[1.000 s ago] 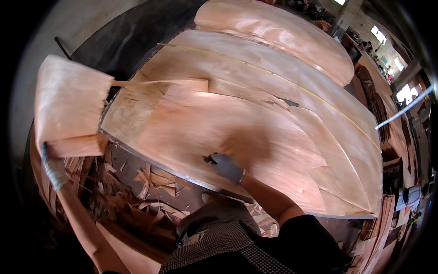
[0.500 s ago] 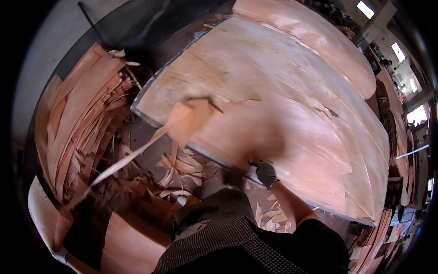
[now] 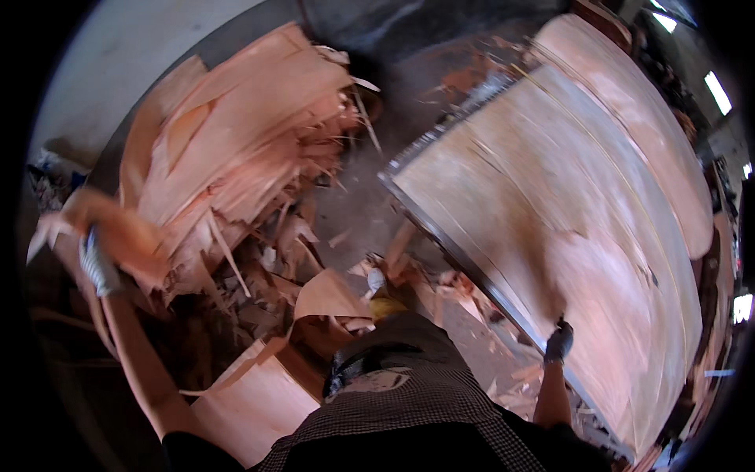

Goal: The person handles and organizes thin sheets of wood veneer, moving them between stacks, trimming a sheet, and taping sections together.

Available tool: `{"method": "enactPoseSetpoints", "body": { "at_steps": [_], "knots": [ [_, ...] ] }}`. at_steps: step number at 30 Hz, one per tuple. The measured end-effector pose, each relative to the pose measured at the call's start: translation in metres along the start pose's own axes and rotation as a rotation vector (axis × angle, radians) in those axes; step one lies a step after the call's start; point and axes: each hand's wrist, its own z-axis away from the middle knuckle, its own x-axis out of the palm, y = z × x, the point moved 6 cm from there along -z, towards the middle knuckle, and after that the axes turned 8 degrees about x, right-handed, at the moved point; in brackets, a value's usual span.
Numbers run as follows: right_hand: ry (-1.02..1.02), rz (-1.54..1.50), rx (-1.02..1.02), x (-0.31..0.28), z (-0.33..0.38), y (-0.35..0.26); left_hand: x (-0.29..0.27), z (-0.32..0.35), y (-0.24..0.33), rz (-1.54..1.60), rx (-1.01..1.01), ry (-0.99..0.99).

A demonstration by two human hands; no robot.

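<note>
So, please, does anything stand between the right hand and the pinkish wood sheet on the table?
No obstacle is visible between the right hand and the pinkish wood sheet. A dark tip shows at the hand's far end; I cannot tell whether it is glove or tool, or touches the sheet.

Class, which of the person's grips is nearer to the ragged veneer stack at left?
Left. The left grip is beside the veneer stack, at its lower left; the right grip is across the floor, over the worktable.

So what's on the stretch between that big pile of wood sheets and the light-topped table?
The head view shows grey floor there, with loose wood scraps scattered between the pile and table.
</note>
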Motion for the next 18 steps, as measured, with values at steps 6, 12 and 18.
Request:
{"method": "enactPoseSetpoints", "body": {
  "at_steps": [6,12,18],
  "knots": [
    [0.043,0.003,-0.443,0.038,0.024,-0.234,0.154,-0.091,-0.194,-0.637,0.201,0.420],
    [-0.346,-0.221,-0.739,0.120,0.046,-0.449,0.002,-0.227,-0.166,-0.207,0.133,0.822],
    [-0.448,-0.158,-0.747,0.146,0.023,-0.572,-0.065,-0.351,-0.292,0.196,-0.039,0.659]
  ]
}}
